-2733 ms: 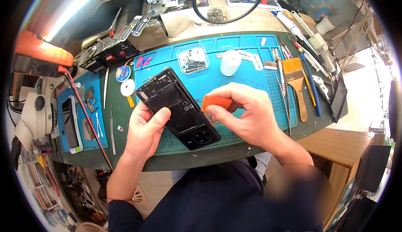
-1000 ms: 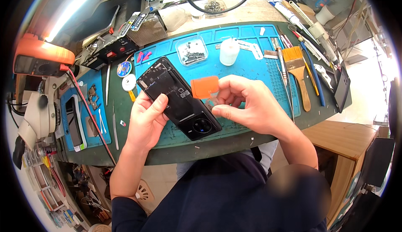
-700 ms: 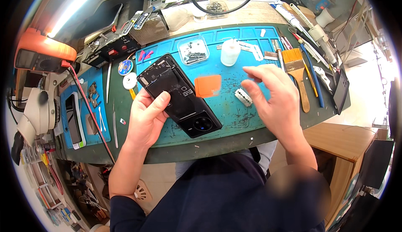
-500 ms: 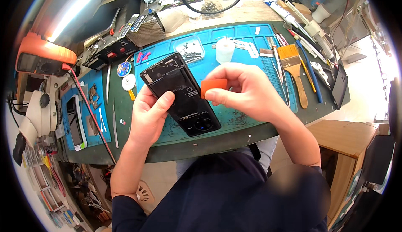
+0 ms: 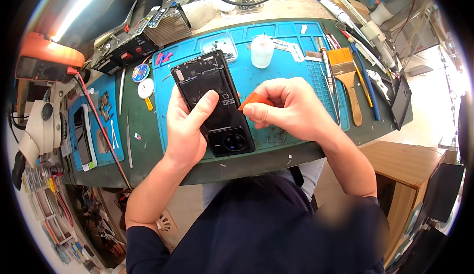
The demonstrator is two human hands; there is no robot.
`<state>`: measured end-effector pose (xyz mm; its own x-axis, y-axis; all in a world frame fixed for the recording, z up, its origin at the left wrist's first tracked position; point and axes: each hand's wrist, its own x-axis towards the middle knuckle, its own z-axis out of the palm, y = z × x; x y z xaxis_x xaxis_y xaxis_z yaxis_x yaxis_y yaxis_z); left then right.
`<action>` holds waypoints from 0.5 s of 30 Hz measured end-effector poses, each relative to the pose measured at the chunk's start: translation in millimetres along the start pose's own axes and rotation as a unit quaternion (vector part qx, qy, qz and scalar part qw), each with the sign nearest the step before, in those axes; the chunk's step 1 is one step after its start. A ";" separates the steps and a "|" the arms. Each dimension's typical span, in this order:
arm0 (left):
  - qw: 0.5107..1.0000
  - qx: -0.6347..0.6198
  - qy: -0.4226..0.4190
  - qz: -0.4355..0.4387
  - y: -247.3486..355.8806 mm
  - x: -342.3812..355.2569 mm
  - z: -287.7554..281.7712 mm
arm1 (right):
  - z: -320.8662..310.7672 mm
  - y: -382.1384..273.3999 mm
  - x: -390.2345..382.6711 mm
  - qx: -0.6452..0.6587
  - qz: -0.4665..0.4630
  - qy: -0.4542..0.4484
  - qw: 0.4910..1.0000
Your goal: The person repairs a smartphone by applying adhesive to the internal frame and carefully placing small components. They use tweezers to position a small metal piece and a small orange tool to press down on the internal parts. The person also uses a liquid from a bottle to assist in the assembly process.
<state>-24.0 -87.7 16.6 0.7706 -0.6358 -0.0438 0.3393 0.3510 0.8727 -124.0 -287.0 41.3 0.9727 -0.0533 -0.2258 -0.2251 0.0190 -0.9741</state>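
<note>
A black phone point(image 5: 213, 118) with its back cover off, showing inner plates and a round camera block, is held tilted above the blue mat. My left hand point(image 5: 190, 126) is closed on it, thumb across its back, fingers along the left side and behind. My right hand point(image 5: 284, 113) pinches a small orange card point(image 5: 256, 98), its tip at or very close to the phone's right edge; I cannot tell whether they touch. Behind them stand a white bottle point(image 5: 262, 51) and a clear box of small parts point(image 5: 217, 45) on the blue mat point(image 5: 289, 69).
At left are an orange multimeter point(image 5: 49, 61) with red lead, a microscope point(image 5: 39, 130), a second phone point(image 5: 81, 135) and tape spools point(image 5: 145, 87). Several tools, including a wide brush point(image 5: 348, 91), lie at right. A black instrument box point(image 5: 121, 56) is at back left; a wooden cabinet point(image 5: 395, 160) is at right.
My right hand has gone from apart from the orange card to pinching it beside the phone's edge. The phone has turned more upright, my left hand moving slightly right with it.
</note>
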 end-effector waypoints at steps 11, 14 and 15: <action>1.000 0.017 0.017 0.009 -5.7 0.6 -4.0 | 3.8 10.5 -0.7 0.025 -0.014 0.010 1.000; 0.999 0.020 0.024 0.012 -5.9 -0.2 -4.5 | 4.0 11.3 -0.2 0.027 -0.015 0.009 0.999; 0.999 0.021 0.026 0.013 -5.7 -0.6 -4.4 | 4.1 11.3 -0.1 0.027 -0.015 0.008 1.000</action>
<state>-24.0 -86.2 9.6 0.8060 -0.5903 -0.0449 0.2970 0.3376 0.8932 -126.4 -282.8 30.4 0.9777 -0.0697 -0.1979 -0.1930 0.0709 -0.9786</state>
